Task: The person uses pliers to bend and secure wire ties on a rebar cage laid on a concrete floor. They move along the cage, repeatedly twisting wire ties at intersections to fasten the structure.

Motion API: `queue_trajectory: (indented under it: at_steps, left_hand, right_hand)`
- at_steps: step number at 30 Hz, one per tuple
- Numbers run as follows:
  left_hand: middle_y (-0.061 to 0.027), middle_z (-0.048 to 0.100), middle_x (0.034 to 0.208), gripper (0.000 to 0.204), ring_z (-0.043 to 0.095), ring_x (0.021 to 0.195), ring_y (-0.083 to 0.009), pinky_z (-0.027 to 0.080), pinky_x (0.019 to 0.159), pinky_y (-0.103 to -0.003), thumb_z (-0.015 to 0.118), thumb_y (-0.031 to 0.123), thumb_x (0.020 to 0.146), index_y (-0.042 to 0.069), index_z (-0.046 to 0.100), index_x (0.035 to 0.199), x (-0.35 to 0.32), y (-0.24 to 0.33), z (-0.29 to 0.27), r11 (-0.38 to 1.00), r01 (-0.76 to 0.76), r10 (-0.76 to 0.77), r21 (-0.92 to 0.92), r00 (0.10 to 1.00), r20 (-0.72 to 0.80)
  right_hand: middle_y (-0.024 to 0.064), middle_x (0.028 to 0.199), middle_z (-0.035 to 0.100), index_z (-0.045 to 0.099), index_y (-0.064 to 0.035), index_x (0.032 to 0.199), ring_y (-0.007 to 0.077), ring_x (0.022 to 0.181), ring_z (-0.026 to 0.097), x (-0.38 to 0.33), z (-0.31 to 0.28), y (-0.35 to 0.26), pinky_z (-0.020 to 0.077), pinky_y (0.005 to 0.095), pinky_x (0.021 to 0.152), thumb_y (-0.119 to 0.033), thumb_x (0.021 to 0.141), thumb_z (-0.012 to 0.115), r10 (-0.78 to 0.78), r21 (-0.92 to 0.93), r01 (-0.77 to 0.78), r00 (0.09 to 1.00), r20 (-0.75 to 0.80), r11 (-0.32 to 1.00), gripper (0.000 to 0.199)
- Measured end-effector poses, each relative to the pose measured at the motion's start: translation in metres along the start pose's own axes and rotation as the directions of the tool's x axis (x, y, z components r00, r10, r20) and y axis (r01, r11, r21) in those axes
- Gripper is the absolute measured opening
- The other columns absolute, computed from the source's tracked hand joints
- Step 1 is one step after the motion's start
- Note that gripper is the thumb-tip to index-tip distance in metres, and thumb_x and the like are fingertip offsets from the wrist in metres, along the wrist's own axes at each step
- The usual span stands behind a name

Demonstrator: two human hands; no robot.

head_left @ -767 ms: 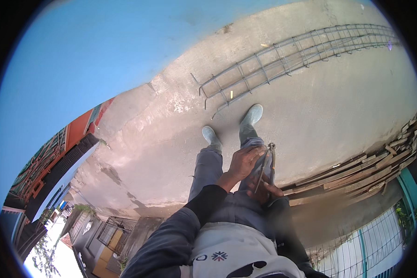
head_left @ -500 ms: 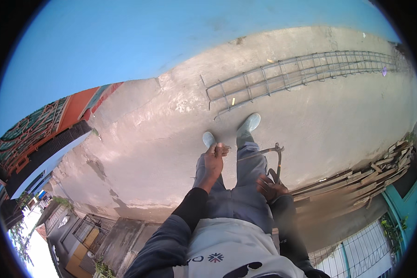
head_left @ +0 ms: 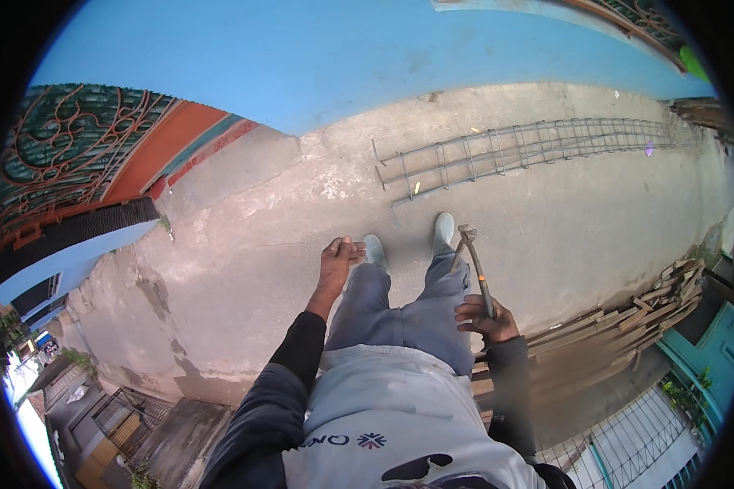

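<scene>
My right hand (head_left: 494, 323), in front of my right thigh, is closed round one handle of a pair of pincers (head_left: 475, 262). The head of the tool points away from me, and its second handle swings apart toward my leg. An orange band marks the gripped handle. To the left, my left hand (head_left: 339, 257) hovers in front of my left shin, thumb and fingers pinched together. Whatever sits between those fingertips, if anything, is too small to make out. Both hands are apart from each other.
A long rebar cage (head_left: 497, 155) lies on the concrete ground (head_left: 245, 253) ahead, toward the right. Stacked wooden boards (head_left: 612, 326) lie at my right. A blue wall (head_left: 342, 65) borders the far side, with an orange ironwork fence (head_left: 81, 147) at the left.
My left hand has moved left and slightly away from me. The pincers have turned more upright in my right hand, with both handles now pointing back toward me. The view has shifted.
</scene>
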State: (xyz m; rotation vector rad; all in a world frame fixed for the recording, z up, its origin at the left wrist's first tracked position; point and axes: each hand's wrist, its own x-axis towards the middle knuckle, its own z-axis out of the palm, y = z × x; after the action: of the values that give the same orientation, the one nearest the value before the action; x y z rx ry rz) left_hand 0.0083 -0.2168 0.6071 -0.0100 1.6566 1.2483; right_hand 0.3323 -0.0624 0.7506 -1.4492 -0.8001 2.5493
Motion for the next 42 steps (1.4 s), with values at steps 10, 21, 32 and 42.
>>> queue_trajectory:
  at_steps: [10,21,32,42]
  left_hand:
    - [-0.0099,0.066,0.094,0.024,0.067,0.087,-0.0225,0.056,0.08,-0.034,0.047,0.031,0.101,0.008,0.051,0.096,-0.047,-0.049,0.089,0.916,0.176,-0.082,-0.36,0.962,0.262]
    - [-0.0152,0.066,0.098,0.027,0.068,0.086,-0.0272,0.055,0.071,-0.038,0.045,0.034,0.101,0.007,0.047,0.106,-0.092,-0.003,0.229,0.817,0.298,-0.237,-0.493,0.954,0.184]
    - [-0.0148,0.067,0.09,0.028,0.065,0.07,-0.0216,0.055,0.062,-0.034,0.048,0.03,0.099,0.004,0.052,0.09,-0.075,-0.05,0.168,0.937,0.04,-0.091,-0.348,0.987,-0.13]
    - [-0.0133,0.064,0.081,0.026,0.062,0.057,-0.0227,0.054,0.054,-0.036,0.045,0.027,0.098,0.002,0.052,0.095,-0.1,-0.144,0.025,0.911,0.226,-0.358,-0.345,0.847,-0.393]
  right_hand:
    - [0.0242,0.105,0.064,0.048,0.0111,0.122,0.0293,0.096,0.065,-0.002,0.029,0.0,0.055,0.0397,0.083,0.007,0.08,0.053,0.161,-0.337,-0.041,0.928,0.336,0.941,0.042]
    - [0.0169,0.111,0.061,0.05,-0.0006,0.126,0.0256,0.092,0.064,0.036,-0.07,-0.028,0.0531,0.0372,0.081,-0.015,0.089,0.057,-0.186,-0.893,0.276,0.957,0.222,0.354,0.041]
    - [0.0224,0.127,0.051,0.031,-0.006,0.142,0.0443,0.105,0.058,0.061,-0.124,-0.075,0.0494,0.0555,0.091,-0.008,0.087,0.058,0.457,-0.183,-0.422,0.855,0.246,0.888,0.061]
    - [0.0205,0.128,0.05,0.031,-0.01,0.144,0.0372,0.112,0.055,0.017,-0.11,-0.116,0.0458,0.0573,0.094,-0.008,0.075,0.064,0.363,-0.107,-0.347,0.906,0.216,0.932,0.077]
